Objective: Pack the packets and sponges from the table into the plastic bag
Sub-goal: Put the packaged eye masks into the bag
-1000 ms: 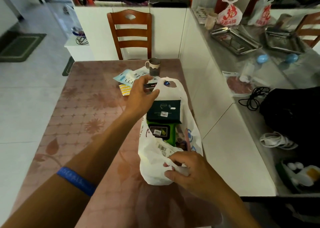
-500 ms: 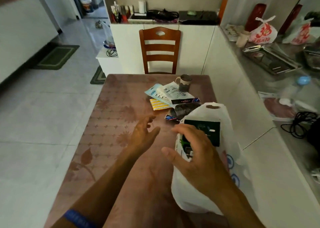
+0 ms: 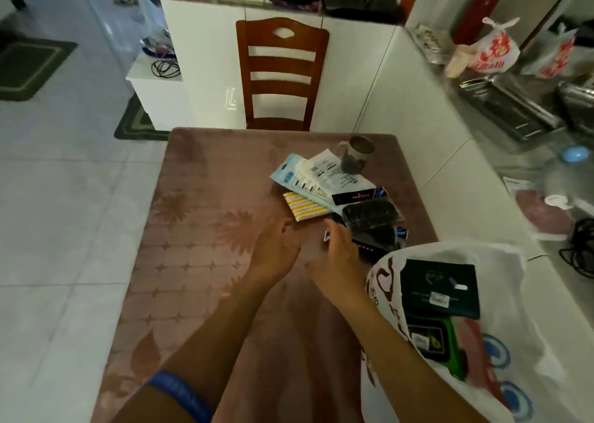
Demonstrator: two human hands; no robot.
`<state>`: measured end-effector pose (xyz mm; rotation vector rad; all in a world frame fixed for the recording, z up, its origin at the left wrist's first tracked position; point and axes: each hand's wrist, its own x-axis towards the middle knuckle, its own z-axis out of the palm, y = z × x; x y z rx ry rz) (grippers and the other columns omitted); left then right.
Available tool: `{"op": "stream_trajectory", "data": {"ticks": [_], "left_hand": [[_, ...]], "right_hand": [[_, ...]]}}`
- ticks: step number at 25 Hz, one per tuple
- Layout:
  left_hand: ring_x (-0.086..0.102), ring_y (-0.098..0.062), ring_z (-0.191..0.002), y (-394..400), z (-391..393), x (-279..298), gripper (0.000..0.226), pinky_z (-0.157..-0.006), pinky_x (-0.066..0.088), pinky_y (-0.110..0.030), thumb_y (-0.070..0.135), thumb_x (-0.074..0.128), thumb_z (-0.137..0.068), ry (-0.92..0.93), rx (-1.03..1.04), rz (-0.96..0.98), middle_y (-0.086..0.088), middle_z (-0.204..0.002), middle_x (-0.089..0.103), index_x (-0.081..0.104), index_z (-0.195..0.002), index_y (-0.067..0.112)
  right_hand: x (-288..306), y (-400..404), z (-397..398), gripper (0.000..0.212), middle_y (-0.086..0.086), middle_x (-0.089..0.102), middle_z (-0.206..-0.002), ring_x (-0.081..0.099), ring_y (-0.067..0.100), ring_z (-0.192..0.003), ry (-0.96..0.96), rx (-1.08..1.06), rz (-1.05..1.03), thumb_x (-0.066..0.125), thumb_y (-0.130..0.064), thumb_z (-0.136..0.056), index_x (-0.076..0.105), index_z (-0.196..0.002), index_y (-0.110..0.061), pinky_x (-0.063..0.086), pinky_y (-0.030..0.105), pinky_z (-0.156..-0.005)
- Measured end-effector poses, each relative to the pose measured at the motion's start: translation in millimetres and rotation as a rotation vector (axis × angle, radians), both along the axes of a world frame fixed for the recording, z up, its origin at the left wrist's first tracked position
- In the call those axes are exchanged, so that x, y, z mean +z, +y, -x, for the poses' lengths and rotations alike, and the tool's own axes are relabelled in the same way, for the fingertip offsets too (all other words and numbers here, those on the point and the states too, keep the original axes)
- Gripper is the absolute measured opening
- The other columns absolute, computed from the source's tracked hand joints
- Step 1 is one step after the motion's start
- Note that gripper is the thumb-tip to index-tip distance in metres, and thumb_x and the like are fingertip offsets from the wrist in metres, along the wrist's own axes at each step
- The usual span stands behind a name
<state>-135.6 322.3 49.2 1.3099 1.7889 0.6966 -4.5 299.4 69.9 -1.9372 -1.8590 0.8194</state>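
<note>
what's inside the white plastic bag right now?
In the white plastic bag: a dark green flat packet lying over a bright green packet. Anything deeper is hidden by the packets and the bag wall.

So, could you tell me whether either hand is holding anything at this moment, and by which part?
Nothing is held. The left hand hovers open over the table, and the right hand reaches toward the black packet, fingers not closed on it.
</note>
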Motion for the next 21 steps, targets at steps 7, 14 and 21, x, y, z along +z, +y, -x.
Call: {"op": "stream_trajectory", "data": {"ticks": [7,14,21], "left_hand": [[-0.004,-0.046,-0.143,27.5,24.2,-103.5,0.100,-0.108,0.029,-0.061,0.043,0.078,-0.069,0.586,-0.374,0.416,-0.012,-0.160,-0.006,0.018,-0.149,0.039],[0.001,-0.043,-0.143,20.1,26.0,-116.9,0.096,-0.104,0.039,-0.050,0.049,0.072,-0.076,0.666,-0.407,0.309,-0.010,-0.160,-0.010,0.010,-0.149,0.040],[-0.005,-0.038,-0.146,4.6,43.7,-115.1,0.093,-0.109,0.036,-0.049,0.044,0.071,-0.079,0.596,-0.497,0.302,-0.004,-0.162,-0.007,0.012,-0.151,0.035]], "right_hand": [[-94.8,108.6,-18.4,0.104,0.015,-0.018,-0.160,-0.010,0.042,-0.145,-0.513,-0.048,0.212,0.063,-0.022,-0.087,-0.020,-0.149,-0.024,0.008,0.064,-0.113],[-139.0,138.7,-25.4,0.082,0.021,0.007,-0.160,0.016,0.045,-0.141,-0.482,-0.298,0.266,0.059,-0.025,-0.091,0.006,-0.152,-0.015,0.027,0.061,-0.109],[-114.2,120.6,-24.5,0.021,0.020,0.064,-0.112,0.059,0.038,-0.104,-0.439,-0.159,0.013,0.057,-0.013,-0.090,0.056,-0.110,-0.006,0.049,0.045,-0.083]]}}
